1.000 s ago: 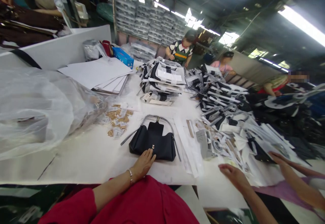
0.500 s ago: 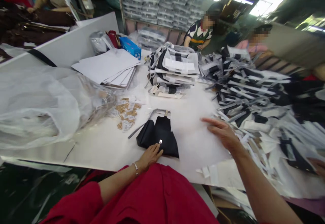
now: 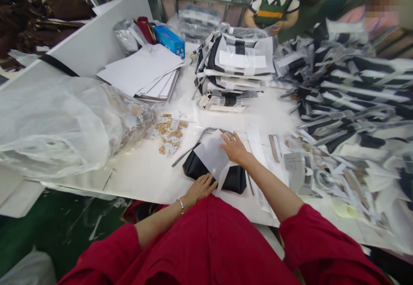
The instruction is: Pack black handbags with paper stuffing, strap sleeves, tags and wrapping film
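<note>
A black handbag [image 3: 235, 179] lies on the white table in front of me, its thin strap sticking out to the left. Over its middle, slantwise, rests a translucent white tissue sheet [image 3: 210, 152], with a small logo showing faintly through. My left hand [image 3: 199, 189] lies with fingers stretched along the bag's near edge, touching the sheet's lower corner. At the sheet's upper right edge is my right hand [image 3: 235, 148], its fingers spread over sheet and bag. Left of the bag lies a heap of brown and white hang tags [image 3: 171, 134].
A large clear plastic bag [image 3: 58, 125] covers the left side. Behind are white sheets [image 3: 142, 69], a blue box [image 3: 169, 40] and wrapped bags in a stack [image 3: 240, 59]. More bags pile up at right [image 3: 361, 87], near a tape dispenser [image 3: 298, 173]. A co-worker [image 3: 274, 7] stands opposite.
My right hand has come in from the right to the handbag, and the white sheet now covers the bag's middle. My left hand stays on the near edge. The view has tilted downward.
</note>
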